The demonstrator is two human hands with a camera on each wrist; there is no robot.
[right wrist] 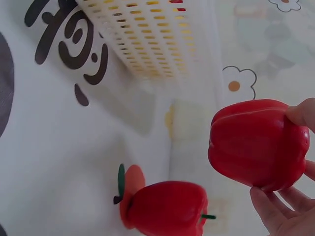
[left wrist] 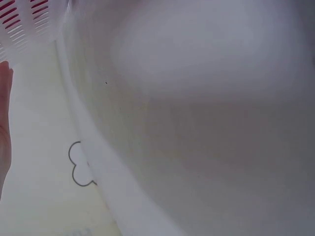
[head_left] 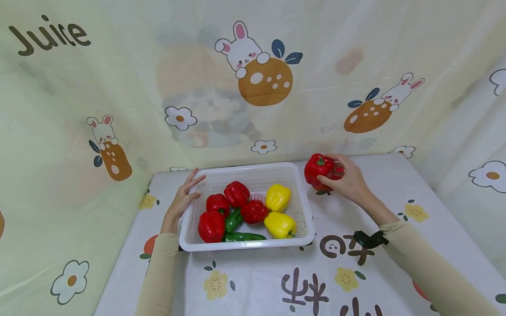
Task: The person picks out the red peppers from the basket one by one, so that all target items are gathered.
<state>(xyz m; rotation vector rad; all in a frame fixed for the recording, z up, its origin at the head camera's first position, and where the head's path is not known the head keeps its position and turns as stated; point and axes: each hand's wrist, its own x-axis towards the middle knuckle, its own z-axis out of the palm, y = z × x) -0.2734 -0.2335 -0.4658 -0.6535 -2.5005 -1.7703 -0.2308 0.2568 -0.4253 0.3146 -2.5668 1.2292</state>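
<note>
My right hand (head_left: 349, 180) pinches a red bell pepper (head_left: 315, 172) with a green stem, just right of the basket. In the right wrist view, thumb and fingertips press on opposite sides of it, above the table. A second red bell pepper (right wrist: 170, 206) stands beneath it on the tablecloth, stem up. My left hand (head_left: 183, 199) rests at the left rim of a white plastic basket (head_left: 253, 246), fingers extended. Inside the basket lie several red bell peppers (head_left: 211, 227), two yellow bell peppers (head_left: 280, 225) and green peppers (head_left: 244, 237).
A patterned tablecloth (head_left: 257, 281) covers the table. Behind it and at both sides hangs a cream curtain (head_left: 130, 66) printed with rabbits and flowers. A black band (head_left: 370, 239) circles the right forearm near the sleeve's end.
</note>
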